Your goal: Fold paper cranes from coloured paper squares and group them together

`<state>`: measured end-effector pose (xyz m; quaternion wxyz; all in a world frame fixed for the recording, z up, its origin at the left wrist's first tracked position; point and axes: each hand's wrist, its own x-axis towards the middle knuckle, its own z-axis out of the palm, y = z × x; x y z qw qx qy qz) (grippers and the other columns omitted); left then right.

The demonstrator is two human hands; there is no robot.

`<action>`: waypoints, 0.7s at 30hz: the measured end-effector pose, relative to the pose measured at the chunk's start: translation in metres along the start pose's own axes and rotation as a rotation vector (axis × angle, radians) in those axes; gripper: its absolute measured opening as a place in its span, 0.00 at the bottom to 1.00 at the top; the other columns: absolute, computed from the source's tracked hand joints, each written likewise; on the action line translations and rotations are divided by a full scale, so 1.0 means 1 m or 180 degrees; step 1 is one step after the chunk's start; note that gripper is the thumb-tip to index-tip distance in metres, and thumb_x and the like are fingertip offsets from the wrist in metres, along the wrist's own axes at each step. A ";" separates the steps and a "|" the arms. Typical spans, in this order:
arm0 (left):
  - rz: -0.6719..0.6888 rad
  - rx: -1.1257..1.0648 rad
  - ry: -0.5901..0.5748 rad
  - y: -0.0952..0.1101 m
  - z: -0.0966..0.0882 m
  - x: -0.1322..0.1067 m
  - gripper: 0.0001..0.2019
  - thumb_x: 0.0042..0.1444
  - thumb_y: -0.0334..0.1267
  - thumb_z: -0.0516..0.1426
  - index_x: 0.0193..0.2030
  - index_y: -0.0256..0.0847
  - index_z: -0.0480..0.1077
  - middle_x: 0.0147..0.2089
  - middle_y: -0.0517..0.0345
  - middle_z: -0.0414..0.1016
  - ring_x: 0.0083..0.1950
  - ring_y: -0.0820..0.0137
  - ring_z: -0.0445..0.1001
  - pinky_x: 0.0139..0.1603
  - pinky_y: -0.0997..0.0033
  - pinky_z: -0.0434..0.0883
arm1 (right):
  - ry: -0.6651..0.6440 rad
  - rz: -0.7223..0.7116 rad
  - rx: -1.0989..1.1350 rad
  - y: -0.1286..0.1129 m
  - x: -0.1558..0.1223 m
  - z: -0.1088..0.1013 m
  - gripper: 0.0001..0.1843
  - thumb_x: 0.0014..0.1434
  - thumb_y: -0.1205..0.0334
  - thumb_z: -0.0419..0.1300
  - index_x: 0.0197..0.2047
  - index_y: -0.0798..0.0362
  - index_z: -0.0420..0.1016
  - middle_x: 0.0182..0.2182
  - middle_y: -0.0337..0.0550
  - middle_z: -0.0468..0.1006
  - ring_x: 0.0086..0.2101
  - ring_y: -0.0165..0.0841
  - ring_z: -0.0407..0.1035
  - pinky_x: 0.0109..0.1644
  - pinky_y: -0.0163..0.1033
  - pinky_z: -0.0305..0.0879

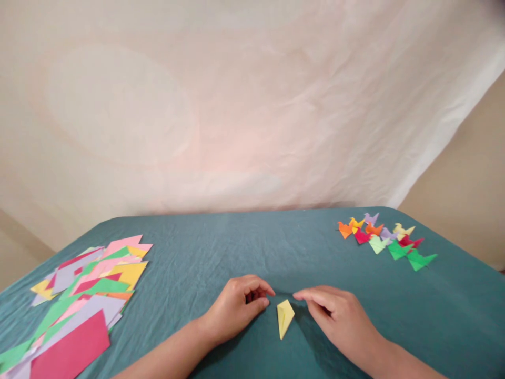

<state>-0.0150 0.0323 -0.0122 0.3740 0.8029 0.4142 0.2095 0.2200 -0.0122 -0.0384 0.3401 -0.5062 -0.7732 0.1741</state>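
Note:
A small piece of pale yellow folded paper (284, 318), shaped like a kite with its long point toward me, lies on the cloth between my hands. Just left of it is my left hand (243, 305), fingers curved, with a gap between thumb and forefinger and nothing in it. On the other side, my right hand (335, 313) has its forefinger stretched toward the paper's upper corner and its thumb held apart below. Neither hand appears to grip the paper.
Loose sheets of coloured paper (71, 345) spread in a long pile on the left. Several small folded paper birds (398, 250) stand in rows at the back right. A dark green cloth (221, 247) covers the table, and a pale hanging sheet (252, 105) rises behind its far edge.

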 end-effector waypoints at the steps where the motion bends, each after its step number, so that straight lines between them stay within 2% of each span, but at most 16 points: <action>1: 0.0004 0.0007 0.0011 -0.001 0.000 0.000 0.09 0.54 0.29 0.55 0.39 0.41 0.74 0.31 0.62 0.71 0.31 0.75 0.67 0.33 0.79 0.64 | -0.0004 -0.0092 -0.0010 -0.003 0.001 -0.001 0.18 0.58 0.74 0.51 0.41 0.45 0.78 0.31 0.38 0.79 0.32 0.31 0.73 0.38 0.36 0.69; 3: 0.0004 0.0022 0.0020 -0.002 0.000 0.000 0.09 0.54 0.29 0.54 0.39 0.41 0.74 0.32 0.62 0.72 0.31 0.75 0.67 0.33 0.79 0.64 | -0.0093 -0.0291 -0.0006 -0.009 0.002 -0.003 0.17 0.58 0.74 0.51 0.41 0.48 0.76 0.30 0.40 0.76 0.33 0.33 0.70 0.39 0.37 0.67; 5: 0.0000 0.0025 0.0017 -0.002 0.000 0.001 0.09 0.54 0.29 0.54 0.39 0.41 0.74 0.32 0.61 0.72 0.31 0.75 0.67 0.33 0.78 0.63 | -0.0267 -0.0441 0.0048 -0.014 0.003 -0.004 0.15 0.56 0.74 0.52 0.41 0.50 0.74 0.34 0.43 0.74 0.38 0.35 0.68 0.43 0.40 0.67; 7: -0.0009 0.0001 0.0013 -0.002 0.000 0.001 0.10 0.53 0.29 0.54 0.39 0.41 0.74 0.31 0.62 0.72 0.31 0.75 0.67 0.33 0.78 0.63 | -0.0405 -0.0497 0.0096 -0.017 0.004 -0.003 0.16 0.51 0.75 0.55 0.42 0.51 0.72 0.38 0.45 0.72 0.42 0.37 0.65 0.47 0.43 0.65; 10: -0.0021 -0.0059 0.0025 -0.003 0.001 0.000 0.10 0.53 0.29 0.55 0.39 0.41 0.74 0.31 0.62 0.72 0.31 0.75 0.67 0.33 0.78 0.63 | -0.0498 -0.0454 0.0200 -0.019 0.004 0.002 0.17 0.47 0.78 0.57 0.39 0.51 0.72 0.39 0.44 0.70 0.43 0.37 0.64 0.49 0.43 0.64; 14: 0.0002 -0.0146 0.0029 -0.001 0.002 -0.002 0.12 0.51 0.28 0.54 0.40 0.41 0.75 0.31 0.62 0.72 0.31 0.75 0.68 0.33 0.78 0.64 | -0.0573 -0.0395 0.0402 -0.022 0.004 0.003 0.10 0.50 0.76 0.58 0.32 0.51 0.71 0.36 0.41 0.70 0.41 0.34 0.65 0.46 0.39 0.64; 18: -0.0091 -0.0475 0.0047 0.004 -0.002 -0.002 0.18 0.49 0.26 0.55 0.47 0.42 0.73 0.37 0.61 0.75 0.34 0.73 0.70 0.35 0.77 0.65 | -0.0411 -0.0257 0.0757 -0.020 0.009 -0.001 0.04 0.56 0.68 0.57 0.31 0.50 0.70 0.34 0.40 0.71 0.38 0.34 0.67 0.44 0.39 0.65; 21: -0.0173 -0.0906 -0.0020 0.010 -0.008 0.005 0.26 0.47 0.27 0.56 0.56 0.44 0.66 0.47 0.58 0.75 0.40 0.71 0.73 0.35 0.76 0.66 | -0.0244 0.0066 0.1230 -0.013 0.018 -0.003 0.03 0.58 0.62 0.54 0.32 0.50 0.67 0.31 0.40 0.71 0.30 0.34 0.66 0.33 0.37 0.66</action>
